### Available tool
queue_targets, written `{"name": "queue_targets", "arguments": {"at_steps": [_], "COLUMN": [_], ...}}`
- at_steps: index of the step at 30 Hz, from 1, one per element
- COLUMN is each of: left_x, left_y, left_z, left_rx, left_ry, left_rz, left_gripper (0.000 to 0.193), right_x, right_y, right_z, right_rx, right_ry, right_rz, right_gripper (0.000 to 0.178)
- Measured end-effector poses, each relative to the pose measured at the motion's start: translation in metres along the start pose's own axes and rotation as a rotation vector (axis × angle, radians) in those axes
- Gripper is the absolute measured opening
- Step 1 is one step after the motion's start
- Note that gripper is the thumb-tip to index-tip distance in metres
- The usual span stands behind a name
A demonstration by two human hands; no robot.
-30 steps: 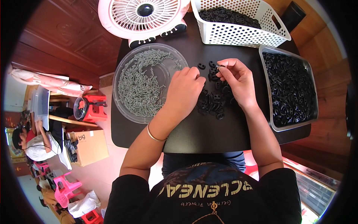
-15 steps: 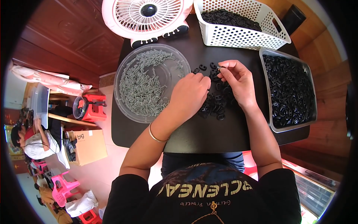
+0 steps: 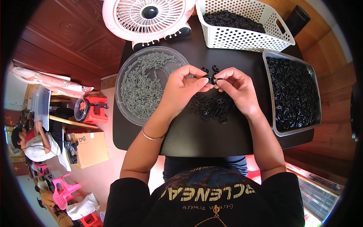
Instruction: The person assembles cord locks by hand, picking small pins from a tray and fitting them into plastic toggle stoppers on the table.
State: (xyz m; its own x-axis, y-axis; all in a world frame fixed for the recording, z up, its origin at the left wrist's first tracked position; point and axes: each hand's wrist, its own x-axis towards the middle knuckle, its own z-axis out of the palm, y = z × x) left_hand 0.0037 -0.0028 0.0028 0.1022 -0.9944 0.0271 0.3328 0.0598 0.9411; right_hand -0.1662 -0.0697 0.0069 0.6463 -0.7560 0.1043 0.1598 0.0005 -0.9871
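Note:
Both hands meet above the middle of the dark table, fingertips almost touching. My left hand [image 3: 181, 90] is closed in a pinch on a small black plastic piece [image 3: 208, 79], mostly covered by the fingers. My right hand [image 3: 241, 91] is also pinched, thumb against fingers, at the right side of that piece; what lies in its tips is too small to make out. Beneath and between the hands is a loose pile of black two-hole plastic pieces [image 3: 212, 108]. Left of them stands a round clear tub [image 3: 121, 102] holding many small grey ribbed pins [image 3: 141, 89].
A steel tray [image 3: 278, 130] full of black two-hole pieces lies at the right. Behind stand a white perforated basket [image 3: 245, 42] with more black pieces and a pink fan [image 3: 132, 34]. At far left, another person [image 3: 38, 145] sits near a cardboard box [image 3: 90, 149] and red stools [image 3: 97, 109].
My left hand has turned and lifted from the pile's left side to meet the right hand. My right hand has come slightly lower and left. The clear tub has shifted slightly.

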Motion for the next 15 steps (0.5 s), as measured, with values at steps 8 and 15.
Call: {"name": "queue_targets", "arguments": {"at_steps": [8,15], "left_x": [-0.0009,0.0015], "left_y": [-0.0011,0.0008], "left_z": [0.0019,0.0041], "left_rx": [0.066,-0.085], "left_ry": [-0.111,-0.001], "left_rz": [0.058,0.015], "left_gripper": [0.012,0.016], "right_x": [-0.0003,-0.0005], "right_y": [-0.0032,-0.0030], "right_z": [0.0002,0.0007], "right_rx": [0.035,0.001], "right_ry": [-0.020,0.003], "right_rz": [-0.059,-0.070], "right_gripper": [0.011,0.011]}}
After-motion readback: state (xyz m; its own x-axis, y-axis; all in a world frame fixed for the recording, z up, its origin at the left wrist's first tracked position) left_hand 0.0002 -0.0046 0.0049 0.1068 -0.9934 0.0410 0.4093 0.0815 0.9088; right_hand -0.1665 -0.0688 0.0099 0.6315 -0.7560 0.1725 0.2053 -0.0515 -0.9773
